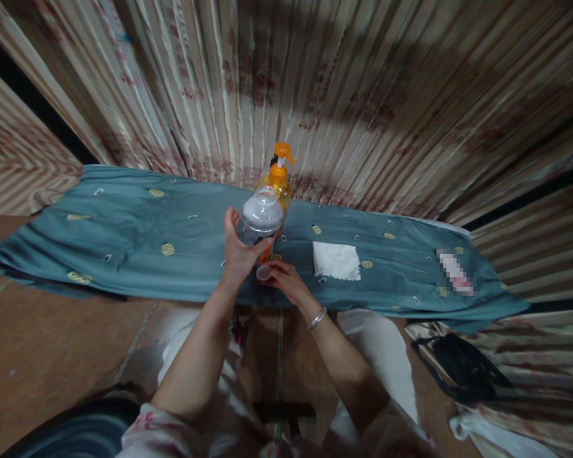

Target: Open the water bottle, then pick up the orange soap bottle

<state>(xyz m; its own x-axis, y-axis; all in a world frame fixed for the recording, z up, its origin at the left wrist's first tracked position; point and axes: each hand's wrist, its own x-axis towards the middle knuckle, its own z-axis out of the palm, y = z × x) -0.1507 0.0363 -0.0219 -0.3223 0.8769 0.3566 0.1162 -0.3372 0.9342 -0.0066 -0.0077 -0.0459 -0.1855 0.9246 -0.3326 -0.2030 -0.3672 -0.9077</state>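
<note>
A clear plastic container with a dome-shaped top and a narrow round neck [262, 215] is in the middle of the cloth-covered table. My left hand [242, 256] is wrapped round its lower part, thumb across the near side. Between the fingertips of my right hand [286, 280] is a small translucent round cap [263, 273], just below the container. Right behind the container stands an amber pump bottle [281, 186] with an orange pump head, partly hidden by it. The lower part of the container is covered by my hand.
A folded white cloth [337, 261] lies to the right on the patterned green tablecloth [134, 222]. Farther right is a blurred pinkish item [455, 272]. Pleated curtains [363, 95] hang behind the table. A black bag [461, 366] is on the lower right.
</note>
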